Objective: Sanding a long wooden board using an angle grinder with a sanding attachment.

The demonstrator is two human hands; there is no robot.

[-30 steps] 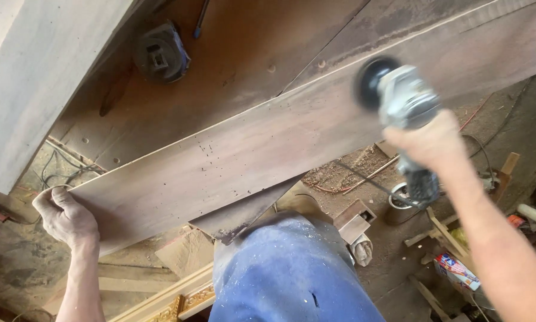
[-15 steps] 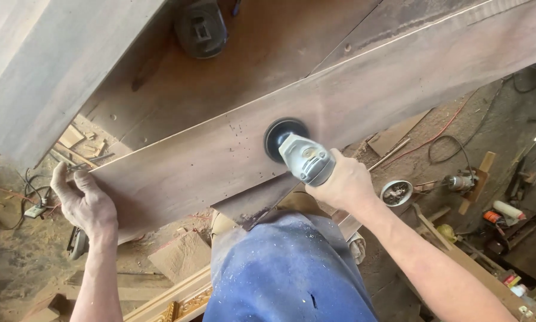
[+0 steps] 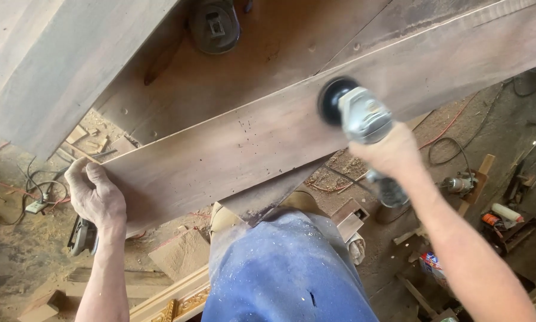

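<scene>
A long brown wooden plank (image 3: pixel 232 149) runs from lower left to upper right across a workbench. My left hand (image 3: pixel 95 194) grips the plank's near left end. My right hand (image 3: pixel 387 152) holds a grey electric disc sander (image 3: pixel 354 113), whose black round pad presses flat on the plank's face. My legs in dusty blue trousers (image 3: pixel 280 268) stand below the plank.
A second dark power tool (image 3: pixel 214 27) lies on the bench top behind the plank. A pale thick board (image 3: pixel 59 65) leans at upper left. The floor holds sawdust, cables (image 3: pixel 32 191), wood offcuts, a carved gilded moulding (image 3: pixel 172 301) and small tools (image 3: pixel 458 182) at right.
The sander slid left along the plank to the middle, then back to the right. My left hand kept its grip on the plank's end.
</scene>
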